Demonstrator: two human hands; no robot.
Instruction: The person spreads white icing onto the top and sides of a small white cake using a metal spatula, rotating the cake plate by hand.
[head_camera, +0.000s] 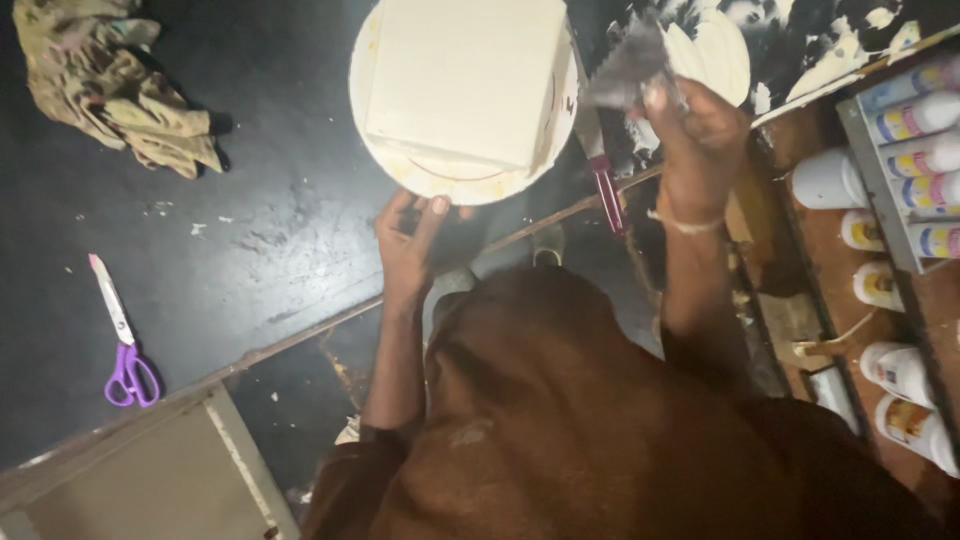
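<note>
Two hands raised: left hand (412, 232) touching board (400, 165), right hand (697, 130) gripping scraper (628, 62).

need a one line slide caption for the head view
Left hand steadies the round board under a square white cake; right hand holds a toothed scraper.

A square white cake (463, 75) sits flat on a round white board (400, 165) on the dark counter, its icing smooth and its corners crisp. A grey toothed scraper (625, 65), blurred, is held tilted just beside the cake's right edge.
</note>
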